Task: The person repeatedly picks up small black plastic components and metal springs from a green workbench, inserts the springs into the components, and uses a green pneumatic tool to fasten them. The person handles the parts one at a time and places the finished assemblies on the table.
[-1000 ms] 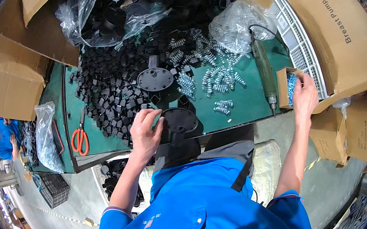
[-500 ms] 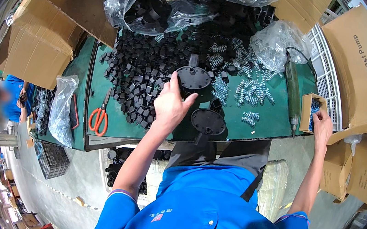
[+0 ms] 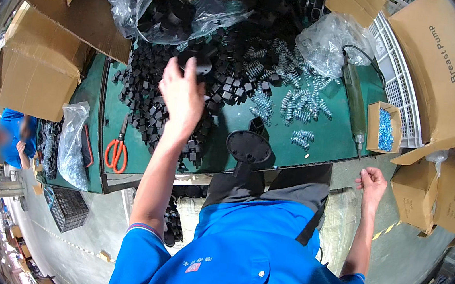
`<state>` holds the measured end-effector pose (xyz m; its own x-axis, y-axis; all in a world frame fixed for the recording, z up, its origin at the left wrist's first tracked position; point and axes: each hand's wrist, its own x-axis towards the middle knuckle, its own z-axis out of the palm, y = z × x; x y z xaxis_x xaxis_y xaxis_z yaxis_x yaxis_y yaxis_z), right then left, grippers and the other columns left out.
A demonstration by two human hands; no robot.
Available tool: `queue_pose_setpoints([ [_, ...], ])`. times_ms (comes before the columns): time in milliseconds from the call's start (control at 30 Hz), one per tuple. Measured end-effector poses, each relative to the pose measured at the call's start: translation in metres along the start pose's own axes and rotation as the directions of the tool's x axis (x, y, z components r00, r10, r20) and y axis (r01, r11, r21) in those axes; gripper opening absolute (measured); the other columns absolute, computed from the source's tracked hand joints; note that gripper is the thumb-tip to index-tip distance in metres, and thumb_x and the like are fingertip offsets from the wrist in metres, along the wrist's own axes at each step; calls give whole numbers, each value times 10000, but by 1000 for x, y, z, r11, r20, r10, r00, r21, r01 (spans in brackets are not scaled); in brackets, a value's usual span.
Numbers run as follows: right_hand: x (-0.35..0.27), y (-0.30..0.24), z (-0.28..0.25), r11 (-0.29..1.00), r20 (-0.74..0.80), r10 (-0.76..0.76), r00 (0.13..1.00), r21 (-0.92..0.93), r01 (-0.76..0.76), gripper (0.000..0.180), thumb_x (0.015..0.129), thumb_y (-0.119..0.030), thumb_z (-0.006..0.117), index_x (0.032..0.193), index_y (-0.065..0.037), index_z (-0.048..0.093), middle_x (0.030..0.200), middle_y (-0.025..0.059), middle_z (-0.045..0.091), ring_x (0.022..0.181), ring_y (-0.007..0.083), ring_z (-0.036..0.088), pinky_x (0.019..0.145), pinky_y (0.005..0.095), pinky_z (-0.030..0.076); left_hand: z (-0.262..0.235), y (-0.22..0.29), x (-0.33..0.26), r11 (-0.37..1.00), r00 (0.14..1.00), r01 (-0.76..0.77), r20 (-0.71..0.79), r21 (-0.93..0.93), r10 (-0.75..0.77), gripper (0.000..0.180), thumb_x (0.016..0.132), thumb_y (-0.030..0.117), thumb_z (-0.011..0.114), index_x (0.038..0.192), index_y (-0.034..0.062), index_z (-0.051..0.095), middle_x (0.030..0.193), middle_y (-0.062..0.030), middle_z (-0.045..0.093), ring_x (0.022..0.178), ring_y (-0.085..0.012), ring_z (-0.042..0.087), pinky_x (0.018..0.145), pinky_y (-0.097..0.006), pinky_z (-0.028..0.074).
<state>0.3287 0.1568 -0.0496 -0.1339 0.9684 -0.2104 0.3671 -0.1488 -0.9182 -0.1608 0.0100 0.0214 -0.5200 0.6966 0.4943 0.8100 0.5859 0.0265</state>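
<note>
Left hand (image 3: 183, 97) grips a black round part (image 3: 199, 62) over the pile of black pieces (image 3: 152, 103); right hand (image 3: 372, 183), loosely curled and seemingly empty, hangs off the green surface (image 3: 326, 138), where another disc (image 3: 248, 146) waits near its edge

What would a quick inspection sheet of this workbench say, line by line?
Surface: green bench top, mostly covered with parts.
Job's things: round black disc held up in the left hand; second black disc on a stem at the near edge.
Clutter: heap of small black blocks, metal springs, orange-handled scissors, plastic bags, small box of blue pieces.
Hands: left fingers closed around the disc; right hand loosely curled off the bench edge, whether it holds anything cannot be told.
Cables: one, running from the green electric screwdriver.
Surroundings: cardboard boxes, another person at far left.
</note>
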Motion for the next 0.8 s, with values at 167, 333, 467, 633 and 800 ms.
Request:
queue_pose_setpoints([
  [167, 14, -7, 23, 987, -9, -50, 999, 155, 50, 46, 902, -24, 673, 923, 5, 643, 801, 50, 654, 614, 117, 643, 491, 239, 511, 8, 76, 9, 896, 950, -54, 254, -440, 182, 165, 851, 169, 667, 988, 91, 714, 940, -96, 688, 908, -309, 667, 781, -411, 538],
  [333, 12, -13, 29, 981, -28, -34, 999, 190, 39, 66, 901, -28, 675, 926, 21, 639, 790, 51, 652, 598, 117, 636, 493, 244, 520, 38, 99, 16, 908, 915, -68, 336, -412, 222, 134, 837, 199, 671, 855, 66, 676, 852, -135, 680, 821, -334, 678, 701, -435, 540],
  [467, 9, -11, 26, 995, -2, 16, 1000, 101, -16, 70, 908, -38, 671, 920, 22, 636, 793, 55, 647, 592, 114, 629, 491, 246, 520, 32, 108, 10, 842, 907, -167, 255, -513, 335, 157, 812, 213, 709, 854, 63, 685, 787, -122, 689, 786, -332, 687, 688, -435, 545],
  [633, 7, -12, 35, 970, -90, -49, 995, 234, 69, 93, 918, -57, 674, 932, 17, 620, 783, 53, 634, 599, 115, 631, 493, 245, 521, 36, 136, 3, 866, 812, -182, 425, -466, 400, 308, 763, 288, 778, 869, 25, 658, 821, -142, 697, 820, -344, 686, 713, -436, 544],
  [800, 6, -14, 35, 962, -66, -41, 997, 268, 57, 90, 923, -56, 669, 943, 12, 614, 781, 46, 625, 599, 115, 628, 504, 248, 527, 51, 141, 0, 882, 804, -28, 514, -470, 300, 335, 715, 163, 779, 1014, 39, 692, 834, -120, 722, 828, -322, 699, 762, -440, 540],
])
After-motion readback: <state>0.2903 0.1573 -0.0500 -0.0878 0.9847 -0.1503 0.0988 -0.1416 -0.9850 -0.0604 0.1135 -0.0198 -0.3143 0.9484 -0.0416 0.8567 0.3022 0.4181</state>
